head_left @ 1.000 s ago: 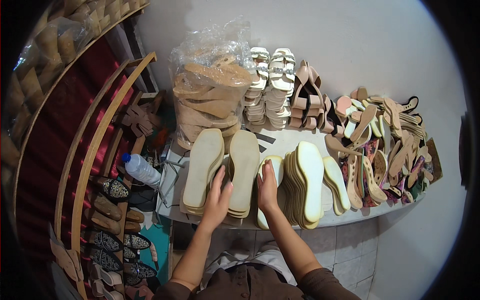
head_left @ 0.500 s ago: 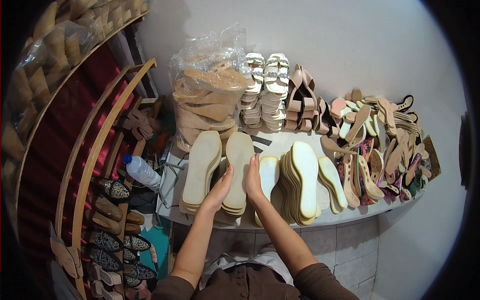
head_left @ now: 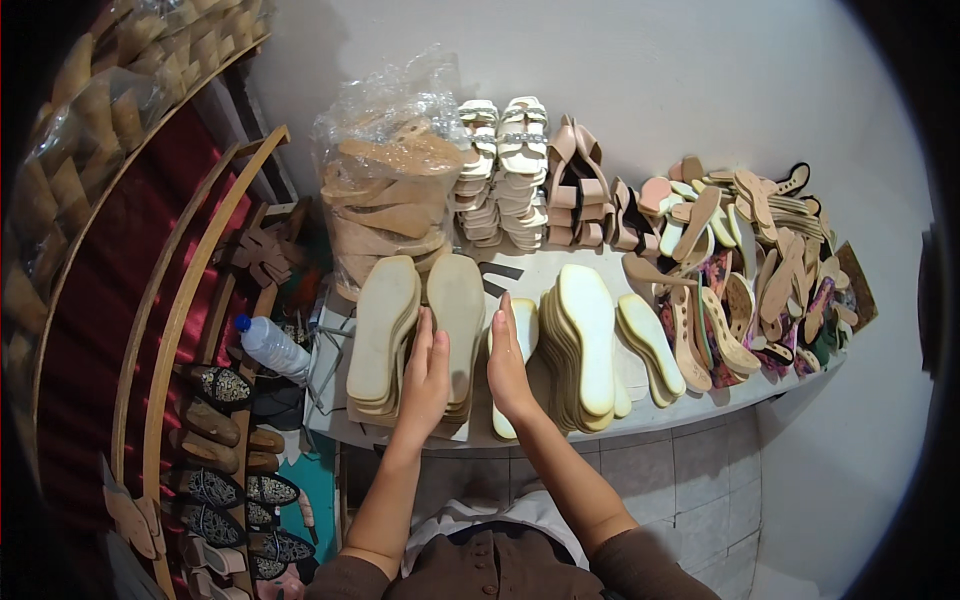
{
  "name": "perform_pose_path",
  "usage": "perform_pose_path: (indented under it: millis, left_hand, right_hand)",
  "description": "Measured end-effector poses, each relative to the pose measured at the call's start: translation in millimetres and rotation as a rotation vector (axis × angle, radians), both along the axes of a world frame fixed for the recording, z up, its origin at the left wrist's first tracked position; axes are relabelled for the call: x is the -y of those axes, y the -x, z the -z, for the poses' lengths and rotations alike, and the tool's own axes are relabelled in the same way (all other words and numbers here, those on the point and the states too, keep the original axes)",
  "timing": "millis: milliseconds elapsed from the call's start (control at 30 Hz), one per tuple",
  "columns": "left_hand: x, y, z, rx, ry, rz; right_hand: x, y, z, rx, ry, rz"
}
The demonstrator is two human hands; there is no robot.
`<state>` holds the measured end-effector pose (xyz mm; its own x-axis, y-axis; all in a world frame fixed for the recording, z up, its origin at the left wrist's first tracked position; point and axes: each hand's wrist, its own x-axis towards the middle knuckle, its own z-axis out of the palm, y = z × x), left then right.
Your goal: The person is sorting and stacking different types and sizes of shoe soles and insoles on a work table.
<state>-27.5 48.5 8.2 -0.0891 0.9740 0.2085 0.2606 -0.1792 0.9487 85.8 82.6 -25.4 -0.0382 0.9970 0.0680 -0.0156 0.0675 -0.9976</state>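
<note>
A beige, foot-shaped sole stack [head_left: 456,310] stands on a white table [head_left: 545,262] between the left hand [head_left: 427,385] and right hand [head_left: 509,375], palms facing, fingers straight and close together; contact is unclear. Its outlines lie aligned, probably for steadiness. Beside it: one second beige stack [head_left: 384,300], three cream-white sole piles [head_left: 585,345]. Behind: one clear plastic bag [head_left: 392,175].

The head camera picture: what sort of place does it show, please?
Probably a small shoemaking workshop. The signs are the stacked pale sole-shaped pieces, the white sandals piled behind them and the clear plastic bag of tan wedge-shaped pieces.
</note>
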Motion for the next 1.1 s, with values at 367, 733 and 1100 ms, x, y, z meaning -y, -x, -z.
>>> perform_pose_path:
  millis: [367, 733, 1100]
  left_hand:
    - [44, -122, -33, -0.057, -0.147, 0.285]
    - [12, -310, 30, 0.492, 0.320, 0.356]
    - [-26, -379, 164, 0.605, 0.748, 0.088]
  right_hand:
    - [53, -99, -61, -0.449, -0.070, -0.141]
    - [-16, -321, 19, -0.179, 0.168, 0.098]
    - [-48, -382, 133, 0.445, 0.325, -0.002]
